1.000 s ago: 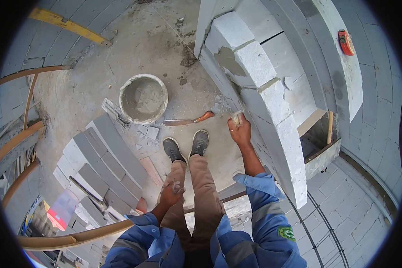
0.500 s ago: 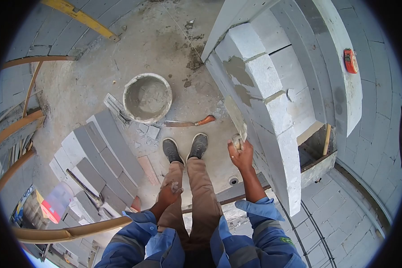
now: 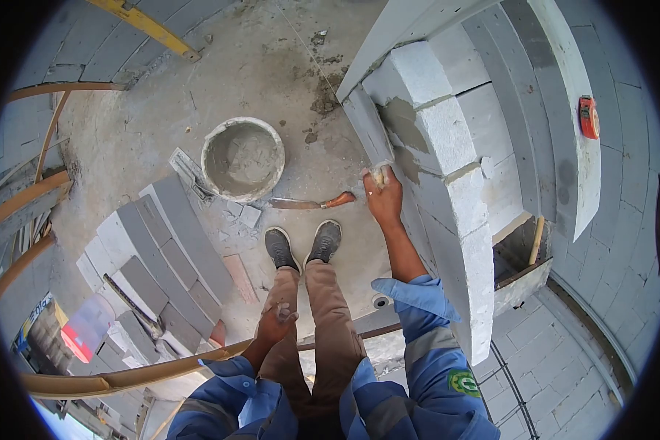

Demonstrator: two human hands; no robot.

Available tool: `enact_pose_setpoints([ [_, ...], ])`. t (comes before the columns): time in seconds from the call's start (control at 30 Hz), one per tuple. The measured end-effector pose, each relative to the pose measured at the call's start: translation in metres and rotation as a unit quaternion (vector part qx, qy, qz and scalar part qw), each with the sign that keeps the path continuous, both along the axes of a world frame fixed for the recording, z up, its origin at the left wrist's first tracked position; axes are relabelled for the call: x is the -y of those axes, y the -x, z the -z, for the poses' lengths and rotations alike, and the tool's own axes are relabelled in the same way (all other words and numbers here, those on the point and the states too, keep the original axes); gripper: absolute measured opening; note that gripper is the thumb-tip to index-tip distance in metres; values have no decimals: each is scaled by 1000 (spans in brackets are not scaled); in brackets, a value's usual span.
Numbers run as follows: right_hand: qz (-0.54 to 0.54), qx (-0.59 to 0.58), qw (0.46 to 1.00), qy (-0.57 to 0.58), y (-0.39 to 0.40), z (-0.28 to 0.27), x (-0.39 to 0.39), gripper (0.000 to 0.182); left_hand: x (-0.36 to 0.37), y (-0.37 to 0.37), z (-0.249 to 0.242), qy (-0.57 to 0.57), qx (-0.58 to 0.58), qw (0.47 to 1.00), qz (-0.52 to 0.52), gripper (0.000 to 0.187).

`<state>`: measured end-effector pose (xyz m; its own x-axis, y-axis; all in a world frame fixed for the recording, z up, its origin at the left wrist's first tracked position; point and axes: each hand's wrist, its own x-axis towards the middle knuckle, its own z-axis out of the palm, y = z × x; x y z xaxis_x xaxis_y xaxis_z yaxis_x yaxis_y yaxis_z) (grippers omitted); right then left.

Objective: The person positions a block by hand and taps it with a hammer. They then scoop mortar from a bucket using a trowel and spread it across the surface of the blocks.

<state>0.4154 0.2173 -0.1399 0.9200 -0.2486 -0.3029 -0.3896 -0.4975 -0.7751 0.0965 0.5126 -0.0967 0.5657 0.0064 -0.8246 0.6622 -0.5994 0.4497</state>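
Note:
My right hand (image 3: 383, 192) is closed round the handle of a plastering trowel (image 3: 372, 132). The trowel's flat blade lies along the side of the block wall (image 3: 447, 220), close to a patch of wet grey mortar (image 3: 403, 121); the fingers partly cover the tool. Over my left thigh, my left hand (image 3: 275, 326) hangs with loosely curled, mortar-stained fingers, and nothing shows in it. A round tub of grey mortar (image 3: 207, 165) stands on the floor ahead of my feet. Between tub and wall lies a hand saw (image 3: 312, 202) with a wooden handle.
Stacked grey blocks (image 3: 169, 249) lie to the left, beside a flat metal tool (image 3: 189, 174) and broken block pieces (image 3: 248, 215). A red tape measure (image 3: 588, 117) rests on the ledge at right. A yellow level (image 3: 150, 28) leans at the upper left.
My right hand has moved forward and slightly left along the wall, bringing the trowel with it. My left hand stays nearly in place. The view has shifted slightly.

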Motion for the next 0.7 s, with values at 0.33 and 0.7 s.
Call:
enact_pose_setpoints([
  [0.33,30,140,990,-1,41,-82,3,16,14,-21,-8,41,-8,998,-54,50],
  [0.7,13,-87,996,13,44,23,30,27,14,-29,-14,18,-41,998,42,57],
])
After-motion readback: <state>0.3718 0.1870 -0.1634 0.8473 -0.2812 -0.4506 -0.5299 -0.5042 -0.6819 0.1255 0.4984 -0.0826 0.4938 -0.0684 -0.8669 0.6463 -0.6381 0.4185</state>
